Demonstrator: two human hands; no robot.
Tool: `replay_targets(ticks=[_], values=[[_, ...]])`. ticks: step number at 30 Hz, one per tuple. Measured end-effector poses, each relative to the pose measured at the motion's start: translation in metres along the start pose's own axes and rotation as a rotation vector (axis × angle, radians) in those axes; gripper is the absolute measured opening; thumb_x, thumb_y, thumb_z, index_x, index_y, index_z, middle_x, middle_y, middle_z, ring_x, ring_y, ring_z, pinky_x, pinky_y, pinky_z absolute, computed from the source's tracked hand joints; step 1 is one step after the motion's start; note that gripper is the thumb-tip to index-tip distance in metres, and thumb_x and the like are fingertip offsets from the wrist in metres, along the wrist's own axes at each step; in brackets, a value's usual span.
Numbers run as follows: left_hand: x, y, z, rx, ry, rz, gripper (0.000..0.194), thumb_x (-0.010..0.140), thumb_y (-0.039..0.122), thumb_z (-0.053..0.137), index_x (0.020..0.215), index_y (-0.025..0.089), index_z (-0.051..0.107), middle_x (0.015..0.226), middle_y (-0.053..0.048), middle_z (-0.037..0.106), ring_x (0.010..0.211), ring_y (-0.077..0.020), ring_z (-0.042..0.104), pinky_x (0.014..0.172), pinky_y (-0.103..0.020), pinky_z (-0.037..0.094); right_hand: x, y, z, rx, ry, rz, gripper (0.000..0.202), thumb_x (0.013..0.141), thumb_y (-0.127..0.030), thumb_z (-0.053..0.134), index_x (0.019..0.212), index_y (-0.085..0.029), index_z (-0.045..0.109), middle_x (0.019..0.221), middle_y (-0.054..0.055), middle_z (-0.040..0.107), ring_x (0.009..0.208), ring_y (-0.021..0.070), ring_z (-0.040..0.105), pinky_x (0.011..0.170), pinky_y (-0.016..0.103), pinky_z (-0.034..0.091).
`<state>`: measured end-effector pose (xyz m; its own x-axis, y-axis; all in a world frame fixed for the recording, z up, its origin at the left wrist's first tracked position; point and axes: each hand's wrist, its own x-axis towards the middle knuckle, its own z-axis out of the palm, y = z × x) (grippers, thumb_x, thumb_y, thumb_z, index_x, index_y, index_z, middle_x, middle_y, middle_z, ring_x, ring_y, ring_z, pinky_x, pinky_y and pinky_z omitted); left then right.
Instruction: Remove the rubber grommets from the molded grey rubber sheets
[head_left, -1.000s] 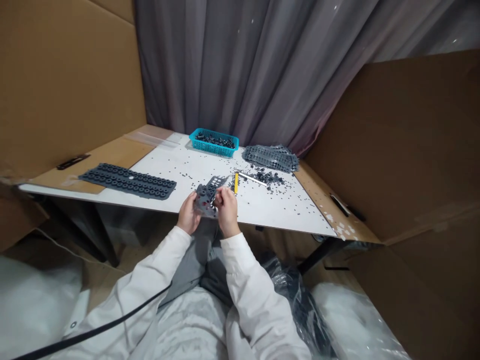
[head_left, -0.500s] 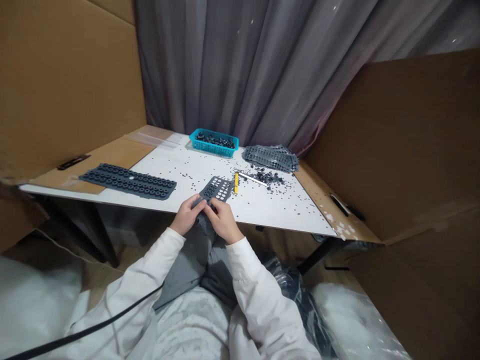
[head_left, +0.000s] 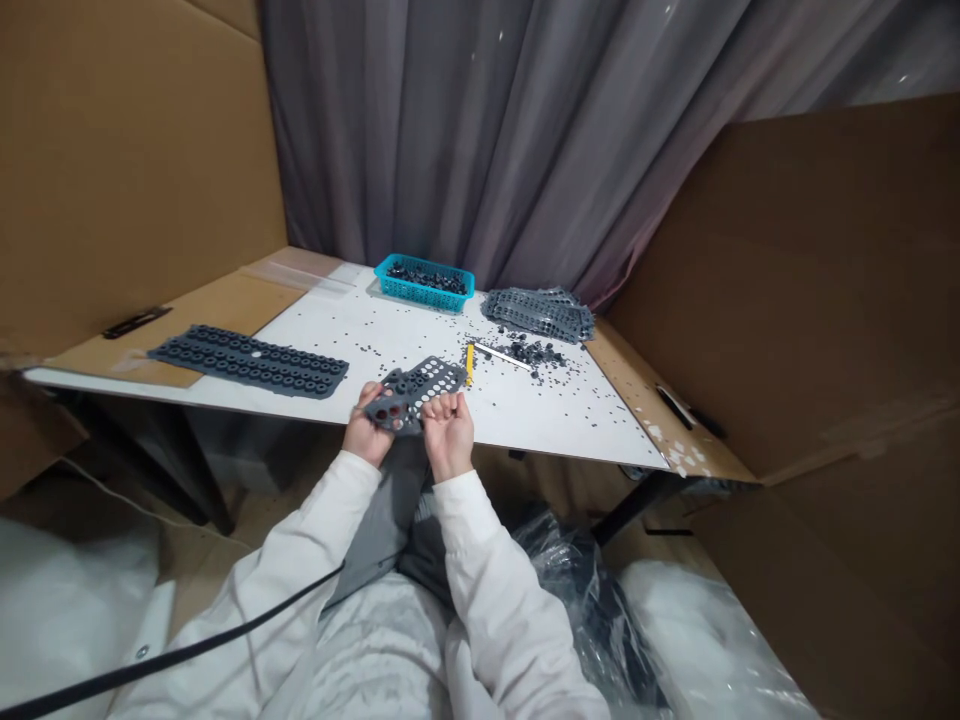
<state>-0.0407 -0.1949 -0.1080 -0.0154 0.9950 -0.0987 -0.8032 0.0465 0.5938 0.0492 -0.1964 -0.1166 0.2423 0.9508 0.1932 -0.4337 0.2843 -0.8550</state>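
A dark grey perforated rubber sheet [head_left: 431, 378] is held at the table's front edge, its near end bent up. My left hand [head_left: 367, 430] grips the left end of this sheet, where larger holes show. My right hand [head_left: 448, 432] is turned palm up with its fingers curled beside the sheet's near edge; whether something small is inside cannot be made out. To the left lies another dark sheet [head_left: 255, 362] with rows of round raised parts. Right of the held sheet are a yellow strip [head_left: 470, 364] and a white strip [head_left: 504, 356].
A blue basket [head_left: 424, 297] of small black parts stands at the back. Right of it are stacked perforated sheets [head_left: 538, 314]. Loose black pieces [head_left: 534, 353] and many tiny bits cover the white table [head_left: 517, 420]. Cardboard walls [head_left: 135, 150] rise at both sides.
My right hand has turned palm up and moved off the thumbs-together hold. My left hand has tilted the sheet's near end up, so its larger holes now show.
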Motion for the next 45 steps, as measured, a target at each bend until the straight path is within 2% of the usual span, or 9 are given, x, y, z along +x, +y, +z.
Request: replay_targets(ticks=[3,9,18,22,25,30,36,40,45], values=[[-0.004,0.004,-0.002,0.028,-0.056,0.028,0.031,0.067,0.021,0.068,0.064,0.02,0.037,0.053,0.008,0.049,0.046,-0.0065,0.051,0.044,-0.014,0.04,0.005,-0.009,0.001,-0.073,-0.047,-0.039,0.034,0.09,-0.042,0.024,0.063,-0.022,0.019,0.056,-0.006,0.018,0.045,0.0111,0.02,0.05,0.026,0.033],[-0.012,0.017,-0.006,0.145,-0.173,0.008,0.023,0.068,0.019,0.065,0.08,0.021,0.046,0.061,0.006,0.054,0.051,-0.007,0.053,0.044,-0.013,0.04,0.004,-0.019,-0.005,-0.392,-0.239,-0.074,0.035,0.087,-0.048,0.035,0.067,-0.02,0.042,0.057,-0.004,0.033,0.053,0.0118,0.032,0.053,0.025,0.03],[-0.016,0.029,-0.021,0.366,-0.256,-0.032,0.026,0.061,0.023,0.064,0.069,0.02,0.04,0.055,0.007,0.053,0.046,-0.0061,0.05,0.045,-0.014,0.04,-0.009,-0.03,-0.001,-0.746,-0.56,-0.094,0.025,0.088,-0.036,0.04,0.072,-0.019,0.048,0.066,-0.001,0.054,0.063,0.0135,0.048,0.064,0.025,0.034],[-0.017,0.042,-0.023,0.593,-0.255,-0.146,0.019,0.064,0.027,0.07,0.069,0.015,0.055,0.05,0.003,0.057,0.04,-0.0111,0.053,0.038,-0.019,0.04,-0.007,-0.034,-0.001,-0.74,-0.554,-0.128,0.022,0.087,-0.033,0.042,0.069,-0.02,0.044,0.061,-0.004,0.044,0.061,0.013,0.042,0.062,0.025,0.031],[-0.015,0.043,-0.023,0.701,-0.244,-0.191,0.022,0.062,0.027,0.074,0.056,0.011,0.06,0.039,0.0,0.055,0.03,-0.0126,0.049,0.031,-0.021,0.034,-0.007,-0.033,-0.001,-0.683,-0.562,-0.123,0.022,0.085,-0.032,0.045,0.066,-0.02,0.042,0.06,-0.004,0.041,0.059,0.0123,0.039,0.061,0.025,0.03],[-0.007,0.022,-0.021,0.596,-0.168,-0.089,0.031,0.06,0.036,0.076,0.052,0.012,0.059,0.043,0.0,0.057,0.037,-0.0094,0.049,0.036,-0.018,0.037,-0.005,-0.021,-0.002,-0.5,-0.518,-0.065,0.031,0.084,-0.04,0.044,0.061,-0.02,0.039,0.055,-0.005,0.036,0.053,0.0109,0.034,0.051,0.023,0.029],[-0.003,0.009,-0.026,0.439,-0.031,0.02,0.037,0.066,0.054,0.065,0.064,0.018,0.056,0.046,0.003,0.056,0.034,-0.0089,0.046,0.035,-0.019,0.036,0.01,-0.018,-0.007,-0.279,-0.249,-0.118,0.037,0.091,-0.045,0.02,0.062,-0.022,0.021,0.055,-0.007,0.016,0.044,0.0105,0.016,0.046,0.023,0.027],[-0.006,0.008,-0.025,0.509,-0.084,0.059,0.033,0.064,0.047,0.07,0.062,0.016,0.059,0.049,0.002,0.056,0.042,-0.0105,0.05,0.043,-0.021,0.041,0.01,-0.03,-0.004,-0.299,-0.237,-0.155,0.034,0.092,-0.042,0.026,0.064,-0.022,0.03,0.057,-0.005,0.025,0.048,0.0112,0.026,0.051,0.024,0.029],[-0.009,0.018,-0.017,0.667,-0.219,0.12,0.015,0.063,0.026,0.074,0.064,0.013,0.067,0.061,-0.001,0.064,0.061,-0.0147,0.053,0.06,-0.022,0.043,0.003,-0.043,0.001,-0.498,-0.433,-0.175,0.02,0.083,-0.032,0.051,0.068,-0.02,0.05,0.061,-0.003,0.046,0.06,0.0133,0.041,0.061,0.025,0.029]])
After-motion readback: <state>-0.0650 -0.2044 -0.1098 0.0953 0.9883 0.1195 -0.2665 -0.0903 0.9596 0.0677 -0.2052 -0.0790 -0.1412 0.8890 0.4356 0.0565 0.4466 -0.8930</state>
